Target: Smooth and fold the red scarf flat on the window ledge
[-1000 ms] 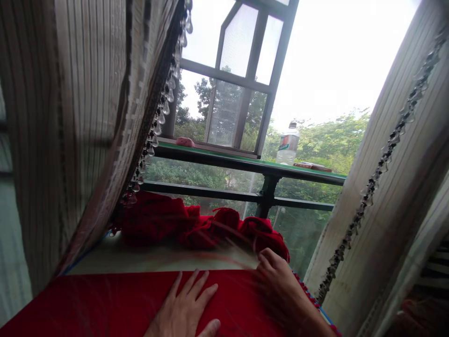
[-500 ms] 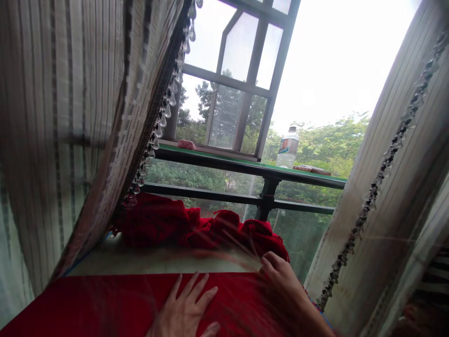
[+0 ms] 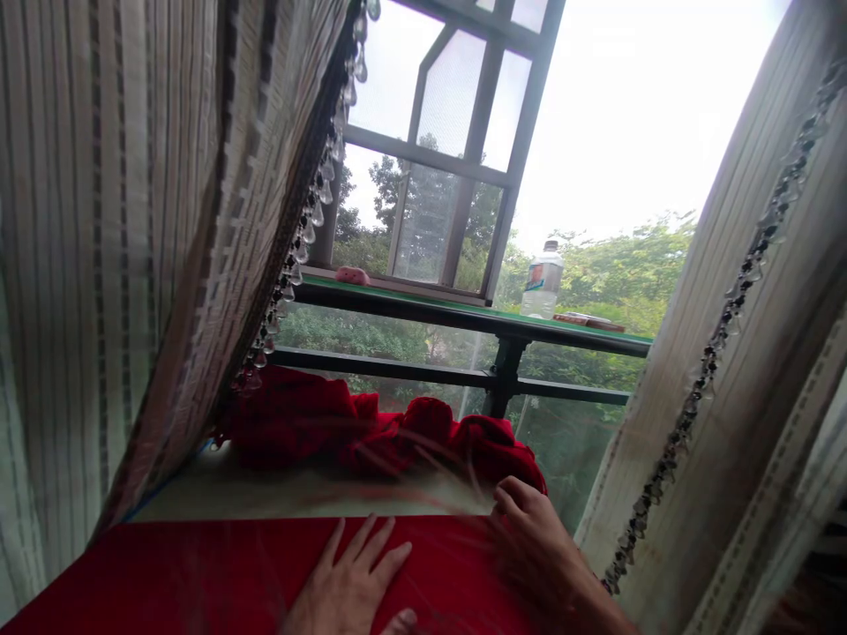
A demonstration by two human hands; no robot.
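My left hand (image 3: pixel 348 578) spread on red cloth (image 3: pixel 165 573), right hand (image 3: pixel 533 525) curled, can't tell if pinching; two curtains (image 3: pixel 146 220), one plastic bottle (image 3: pixel 543 282).

Head cam, fwd/down, close over hands (image 3: pixel 350 578).

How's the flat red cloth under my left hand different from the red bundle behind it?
The flat red cloth lies spread and smooth, while the red bundle is crumpled into lumpy folds. The flat red cloth is nearer you, with your left hand on it; the red bundle sits farther off, beyond the pale surface. Both are red.
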